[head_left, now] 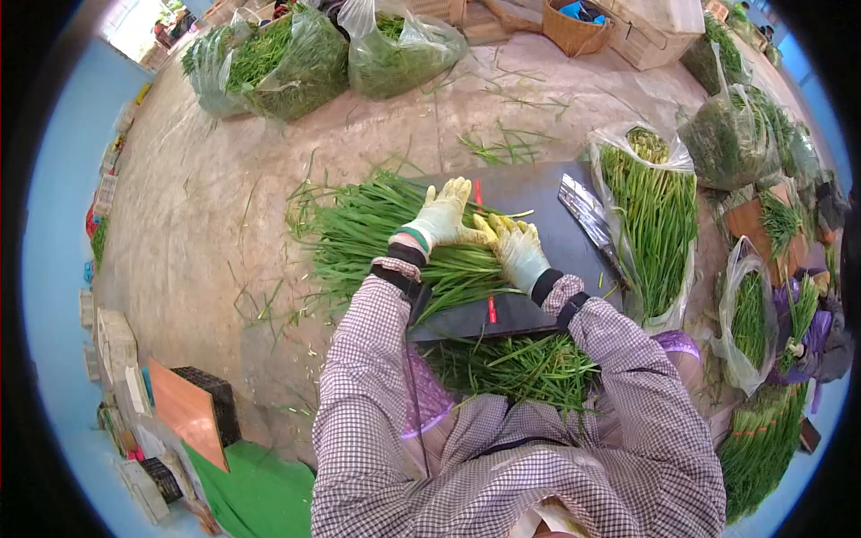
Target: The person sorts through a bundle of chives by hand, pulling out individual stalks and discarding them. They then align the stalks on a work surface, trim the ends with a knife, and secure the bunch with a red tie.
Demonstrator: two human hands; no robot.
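A loose heap of garlic chives (359, 235) lies across a dark board (560, 260), its leafy tips spilling off the left side. My left hand (441, 217), in a pale glove with yellowed fingers, rests on top of the heap, fingers stretched out and thumb pointing right. At the right end of the heap, my right hand (520, 253), gloved alike, presses against the stalk ends with its fingers extended. Both hands nearly meet at the thumbs. A broad-bladed knife (587, 215) lies on the board's right side. Red tape (491, 310) marks the board.
An open plastic bag of chives (647, 224) stands right of the board. More chives (511, 366) lie over my lap. Filled bags (291, 67) sit at the back left, a wicker basket (576, 31) at the back. Scattered leaves litter the floor (197, 242).
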